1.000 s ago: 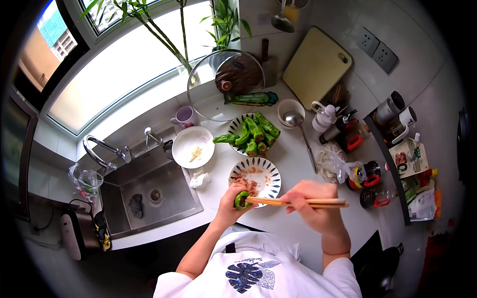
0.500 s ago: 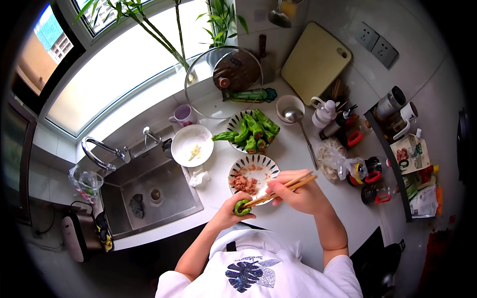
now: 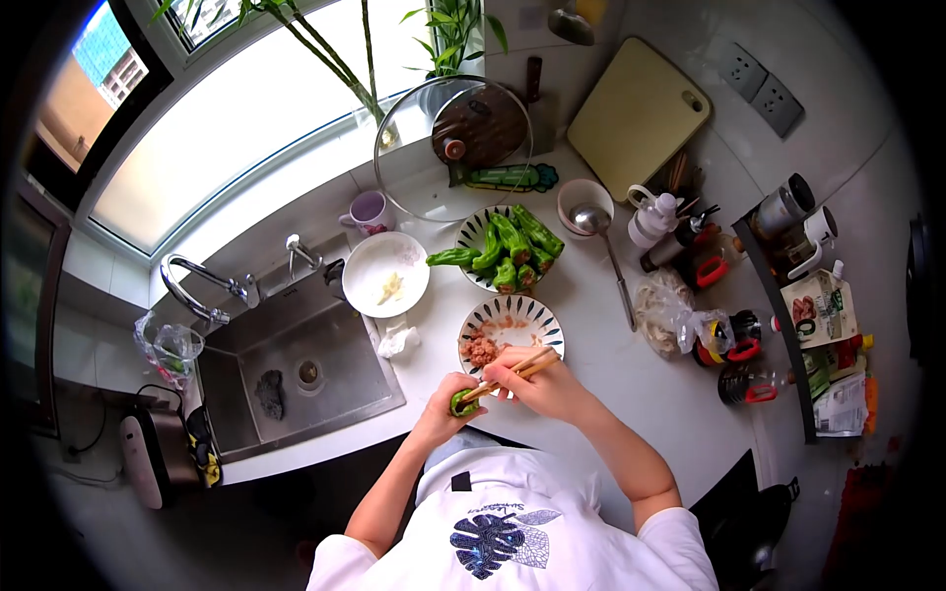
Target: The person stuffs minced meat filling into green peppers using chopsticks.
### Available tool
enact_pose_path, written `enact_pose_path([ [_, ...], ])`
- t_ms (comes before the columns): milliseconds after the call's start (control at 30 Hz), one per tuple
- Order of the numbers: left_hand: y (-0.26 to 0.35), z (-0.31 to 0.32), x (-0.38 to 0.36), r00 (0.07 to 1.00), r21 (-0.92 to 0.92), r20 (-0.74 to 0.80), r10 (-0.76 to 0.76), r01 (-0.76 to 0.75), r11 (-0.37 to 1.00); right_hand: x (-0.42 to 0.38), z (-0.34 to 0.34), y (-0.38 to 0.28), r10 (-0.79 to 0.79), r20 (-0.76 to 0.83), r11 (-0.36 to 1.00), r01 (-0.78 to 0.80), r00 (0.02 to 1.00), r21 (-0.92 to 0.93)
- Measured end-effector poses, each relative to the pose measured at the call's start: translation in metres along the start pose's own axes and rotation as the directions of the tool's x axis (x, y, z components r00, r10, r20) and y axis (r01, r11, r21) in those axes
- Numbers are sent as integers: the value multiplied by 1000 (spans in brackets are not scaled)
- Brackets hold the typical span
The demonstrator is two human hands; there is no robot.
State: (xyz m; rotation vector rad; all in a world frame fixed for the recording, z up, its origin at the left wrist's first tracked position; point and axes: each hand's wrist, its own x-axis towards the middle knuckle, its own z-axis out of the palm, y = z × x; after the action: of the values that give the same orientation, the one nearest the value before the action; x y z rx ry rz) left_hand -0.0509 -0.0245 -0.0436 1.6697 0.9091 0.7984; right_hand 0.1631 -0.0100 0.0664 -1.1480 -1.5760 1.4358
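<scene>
Now pepper [image 3: 463, 402] sits in left grip [image 3: 448, 409]

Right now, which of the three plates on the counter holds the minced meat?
The patterned plate nearest the person, just beyond the right hand with the chopsticks. The other patterned plate holds green peppers; the plain white plate sits beside the sink.
</scene>
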Motion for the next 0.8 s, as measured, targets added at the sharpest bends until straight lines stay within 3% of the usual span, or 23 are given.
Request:
enact_pose_path([
  [133,-9,0,-3,995,-14,-103,5,-6,1000,8,12,17,38,-18,999,-37,999,31],
  [200,-8,0,-3,992,14,-124,25,-24,1000,11,19,23,-270,-53,944,253,961,-213],
  [267,-3,2,-4,993,-56,-98,-65,60,997,7,27,20,-243,-56,943,223,968,-245],
  [400,5,-1,-8,998,-76,-60,-34,30,997,4,30,13,-249,-96,919,204,964,-337],
  [467,10,-3,-8,994,-51,-85,67,-72,996,4,29,10,-222,-94,930,181,971,-320],
  [533,-4,-4,-14,1000,-118,-21,11,-13,993,4,26,11,-193,-97,940,156,976,-303],
  [600,-10,-5,-16,998,-179,43,-45,52,983,5,24,9,-315,49,885,312,948,-347],
  [633,-8,-5,-14,998,-142,59,-32,40,989,5,22,5,-315,50,885,312,948,-346],
  [700,-8,-4,-13,997,-107,78,-19,27,994,4,18,-7,-348,254,841,420,902,-341],
  [800,-11,-4,-11,995,-81,99,24,-16,997,3,10,-15,-337,325,818,445,884,-364],
])
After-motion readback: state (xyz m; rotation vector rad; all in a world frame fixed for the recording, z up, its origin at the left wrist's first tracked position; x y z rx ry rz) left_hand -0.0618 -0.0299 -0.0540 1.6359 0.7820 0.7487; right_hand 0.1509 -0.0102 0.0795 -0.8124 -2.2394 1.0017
